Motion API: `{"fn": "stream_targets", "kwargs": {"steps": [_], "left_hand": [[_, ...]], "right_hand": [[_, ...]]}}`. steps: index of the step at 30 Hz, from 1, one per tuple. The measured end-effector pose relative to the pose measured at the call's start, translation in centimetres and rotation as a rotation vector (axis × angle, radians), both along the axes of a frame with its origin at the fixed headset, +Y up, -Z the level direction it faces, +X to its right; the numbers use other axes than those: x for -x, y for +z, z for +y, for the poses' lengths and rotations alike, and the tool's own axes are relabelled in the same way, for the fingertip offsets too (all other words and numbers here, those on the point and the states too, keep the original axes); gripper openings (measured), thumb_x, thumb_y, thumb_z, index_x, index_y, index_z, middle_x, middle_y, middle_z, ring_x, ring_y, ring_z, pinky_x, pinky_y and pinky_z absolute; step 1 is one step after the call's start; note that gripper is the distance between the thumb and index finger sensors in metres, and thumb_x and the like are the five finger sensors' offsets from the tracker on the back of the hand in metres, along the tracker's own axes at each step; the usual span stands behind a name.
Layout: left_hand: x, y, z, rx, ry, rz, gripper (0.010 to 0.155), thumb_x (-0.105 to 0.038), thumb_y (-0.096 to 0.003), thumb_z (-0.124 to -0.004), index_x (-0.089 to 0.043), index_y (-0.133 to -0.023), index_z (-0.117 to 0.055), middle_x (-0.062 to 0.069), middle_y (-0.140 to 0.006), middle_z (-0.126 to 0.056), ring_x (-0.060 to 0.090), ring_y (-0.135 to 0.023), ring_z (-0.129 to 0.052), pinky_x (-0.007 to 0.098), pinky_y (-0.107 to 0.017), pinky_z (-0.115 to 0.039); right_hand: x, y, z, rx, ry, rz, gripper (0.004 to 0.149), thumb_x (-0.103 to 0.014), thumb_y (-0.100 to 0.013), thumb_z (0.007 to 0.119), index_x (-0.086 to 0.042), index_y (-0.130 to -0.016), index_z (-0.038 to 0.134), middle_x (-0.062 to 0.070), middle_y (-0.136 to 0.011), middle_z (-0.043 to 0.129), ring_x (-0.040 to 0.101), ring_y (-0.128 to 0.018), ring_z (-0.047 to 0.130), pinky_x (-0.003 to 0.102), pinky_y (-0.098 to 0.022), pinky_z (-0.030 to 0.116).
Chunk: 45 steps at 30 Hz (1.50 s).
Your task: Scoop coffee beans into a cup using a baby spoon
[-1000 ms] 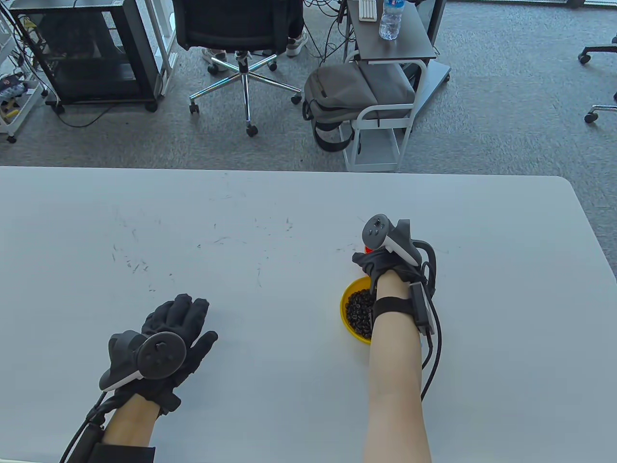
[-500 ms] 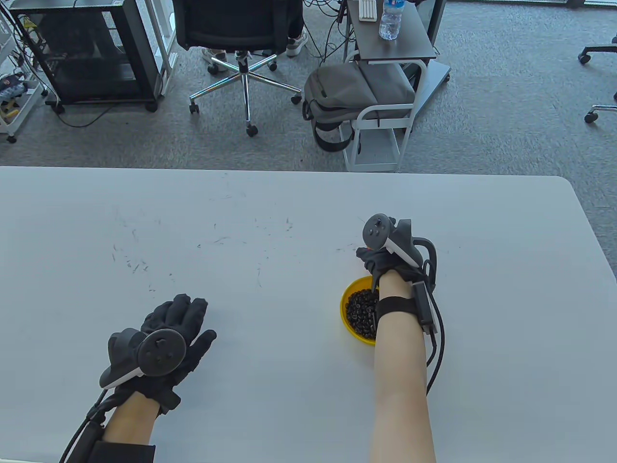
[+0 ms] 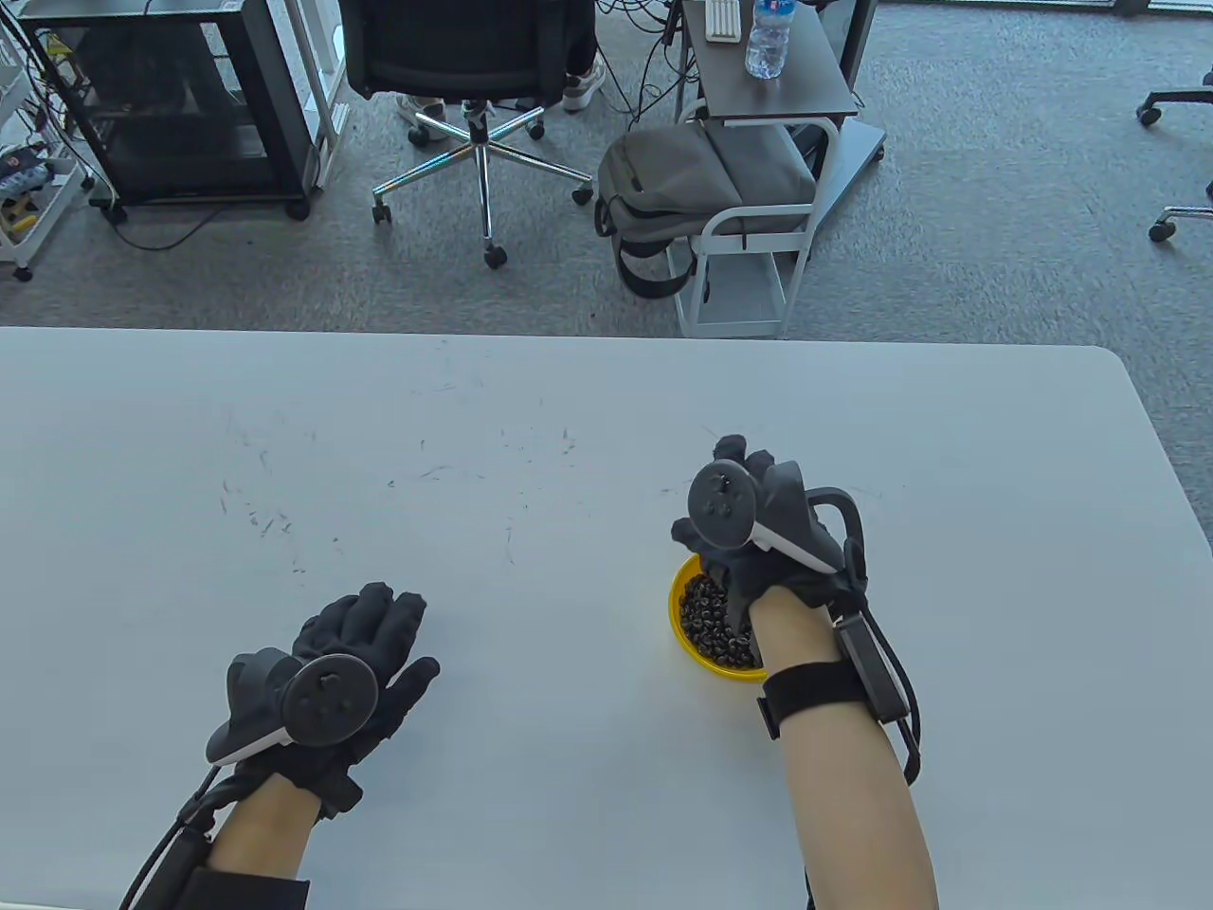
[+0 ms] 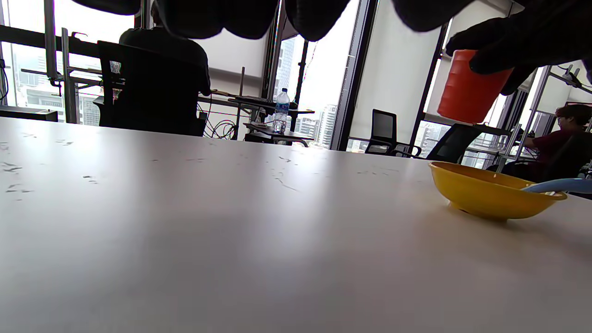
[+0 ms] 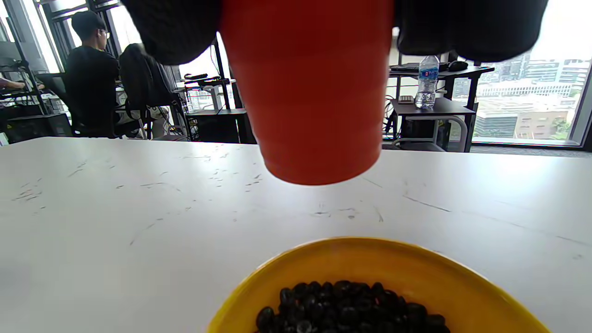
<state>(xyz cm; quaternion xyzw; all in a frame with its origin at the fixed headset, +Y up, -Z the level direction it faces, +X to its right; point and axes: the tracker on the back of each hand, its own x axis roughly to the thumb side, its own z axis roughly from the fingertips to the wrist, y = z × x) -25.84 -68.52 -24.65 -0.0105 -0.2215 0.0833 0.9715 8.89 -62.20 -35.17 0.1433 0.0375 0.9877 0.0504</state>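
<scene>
My right hand [image 3: 749, 517] grips an orange-red cup [image 5: 307, 88] upright and holds it in the air above the table, just beyond a yellow bowl [image 3: 684, 637] of coffee beans [image 3: 711, 616]. The cup also shows in the left wrist view [image 4: 467, 88], lifted above the bowl [image 4: 490, 194]. A light blue spoon handle [image 4: 557, 186] rests on the bowl's right rim. In the table view my hand hides the cup. My left hand [image 3: 365, 654] rests flat and empty on the table at the front left.
The white table [image 3: 474, 455] is scuffed with small dark marks. Beyond its far edge stand an office chair [image 3: 474, 85], a grey backpack [image 3: 682, 190] and a side cart with a water bottle [image 3: 766, 38].
My right hand has lifted the cup off the table and drawn it back toward the bowl. My left hand has shifted slightly to the right.
</scene>
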Motion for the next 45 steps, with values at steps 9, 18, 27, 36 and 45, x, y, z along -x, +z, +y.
{"fn": "stream_targets", "kwargs": {"steps": [9,18,27,36,45], "left_hand": [[0.0,-0.1,0.2,-0.004,0.03,-0.019,0.068,-0.05,-0.0641,-0.059,-0.008,-0.116,-0.048,0.031,-0.114,-0.042,0.059,-0.099,-0.05,0.075,-0.063,-0.049],[0.0,-0.2,0.1,-0.004,0.04,-0.033,0.068,-0.05,-0.0641,-0.059,-0.008,-0.116,-0.049,0.031,-0.114,-0.042,0.059,-0.099,-0.05,0.075,-0.063,-0.049],[0.1,-0.3,-0.1,0.01,0.037,-0.018,0.068,-0.05,-0.0642,-0.059,-0.007,-0.116,-0.049,0.031,-0.114,-0.042,0.06,-0.099,-0.05,0.075,-0.063,-0.049],[-0.1,-0.4,-0.2,0.015,0.026,-0.022,0.068,-0.05,-0.0642,-0.059,-0.007,-0.116,-0.049,0.031,-0.114,-0.042,0.06,-0.099,-0.05,0.075,-0.063,-0.048],[-0.2,-0.4,-0.3,0.017,0.023,-0.03,0.068,-0.05,-0.0643,-0.059,-0.008,-0.116,-0.049,0.031,-0.114,-0.042,0.059,-0.099,-0.05,0.075,-0.063,-0.049]], "right_hand": [[6.1,7.2,-3.1,0.095,-0.046,0.232,0.091,-0.052,-0.054,0.069,0.01,-0.104,0.025,0.045,-0.098,0.047,0.063,-0.076,0.067,0.062,-0.049,0.072],[9.4,10.9,-7.8,0.157,-0.024,0.368,0.091,-0.052,-0.054,0.069,0.01,-0.104,0.025,0.045,-0.098,0.047,0.062,-0.076,0.067,0.061,-0.049,0.072],[10.0,11.1,-9.9,0.175,-0.002,0.412,0.092,-0.052,-0.054,0.07,0.01,-0.104,0.026,0.045,-0.097,0.048,0.062,-0.075,0.068,0.061,-0.049,0.072],[9.8,11.4,-10.2,0.202,-0.005,0.43,0.094,-0.053,-0.053,0.069,0.009,-0.104,0.021,0.045,-0.101,0.036,0.063,-0.08,0.06,0.065,-0.051,0.069],[2.5,10.3,-3.7,0.018,-0.146,0.211,0.089,-0.051,-0.055,0.068,0.009,-0.105,0.025,0.044,-0.102,0.036,0.064,-0.082,0.059,0.066,-0.053,0.067]]}}
